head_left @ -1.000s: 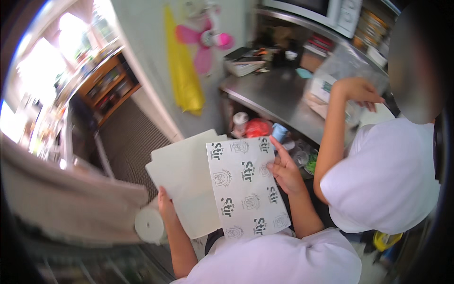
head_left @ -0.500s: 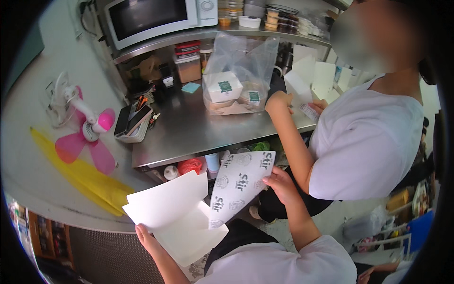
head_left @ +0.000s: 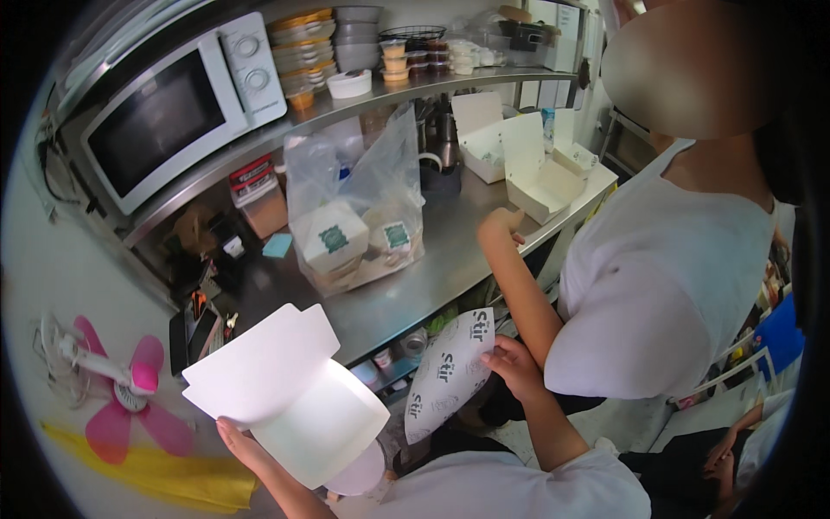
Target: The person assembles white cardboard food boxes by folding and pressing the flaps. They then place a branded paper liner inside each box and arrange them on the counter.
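My left hand (head_left: 242, 445) grips the left edge of an open white takeaway box (head_left: 324, 424), its lid (head_left: 259, 363) folded back. The inside of the box shows bare. In my right hand (head_left: 516, 368) is a sheet of white food wrapping paper (head_left: 450, 372) with dark print, pinched at its upper right edge. The sheet hangs curved to the right of the box, apart from it. Both hands are in front of the steel counter (head_left: 432, 285).
A clear plastic bag (head_left: 354, 190) with packed food containers stands on the counter. Several open white boxes (head_left: 545, 186) stand at its right end. Close on my right is a co-worker (head_left: 640, 277), arm over the counter edge. A microwave (head_left: 181, 112) and a pink fan (head_left: 134, 394) are at left.
My view has swung to the right, showing more of the open boxes on the counter. The paper sheet has moved away from the box I hold. The co-worker's hand stays near the counter.
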Motion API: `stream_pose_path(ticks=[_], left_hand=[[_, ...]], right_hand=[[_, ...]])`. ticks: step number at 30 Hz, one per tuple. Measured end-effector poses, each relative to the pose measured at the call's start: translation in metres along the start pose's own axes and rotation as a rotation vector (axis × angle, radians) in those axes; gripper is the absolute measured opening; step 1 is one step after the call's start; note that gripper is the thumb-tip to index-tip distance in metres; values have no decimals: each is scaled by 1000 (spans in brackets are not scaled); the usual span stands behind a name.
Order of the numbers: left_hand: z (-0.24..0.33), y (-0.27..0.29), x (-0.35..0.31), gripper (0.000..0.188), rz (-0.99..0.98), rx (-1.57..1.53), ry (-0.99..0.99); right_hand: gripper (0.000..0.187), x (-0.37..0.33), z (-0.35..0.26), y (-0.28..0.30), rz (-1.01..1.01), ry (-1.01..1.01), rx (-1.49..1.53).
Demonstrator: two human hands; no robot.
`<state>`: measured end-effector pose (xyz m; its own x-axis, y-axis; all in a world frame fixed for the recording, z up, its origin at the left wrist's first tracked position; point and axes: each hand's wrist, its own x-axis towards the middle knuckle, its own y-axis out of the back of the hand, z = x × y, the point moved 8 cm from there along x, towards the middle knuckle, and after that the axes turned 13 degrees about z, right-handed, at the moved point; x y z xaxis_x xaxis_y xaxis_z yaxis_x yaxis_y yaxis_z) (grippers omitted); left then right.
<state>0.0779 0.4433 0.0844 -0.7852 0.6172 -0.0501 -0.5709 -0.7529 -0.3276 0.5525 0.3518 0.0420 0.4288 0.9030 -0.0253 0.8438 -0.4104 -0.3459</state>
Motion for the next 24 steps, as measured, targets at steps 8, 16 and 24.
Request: stream_pose_path(ticks=[8, 16, 24], left_hand=[[-57, -77, 78, 44, -123, -173, 77], [-59, -131, 158, 37, -366, 194, -224], [55, -141, -17, 64, -1060, 377, -749]], right_hand=[[17, 44, -62, 16, -20, 81, -139], [12, 68, -115, -128, -537, 432, -790], [14, 71, -99, -294, -1210, 526, -809]])
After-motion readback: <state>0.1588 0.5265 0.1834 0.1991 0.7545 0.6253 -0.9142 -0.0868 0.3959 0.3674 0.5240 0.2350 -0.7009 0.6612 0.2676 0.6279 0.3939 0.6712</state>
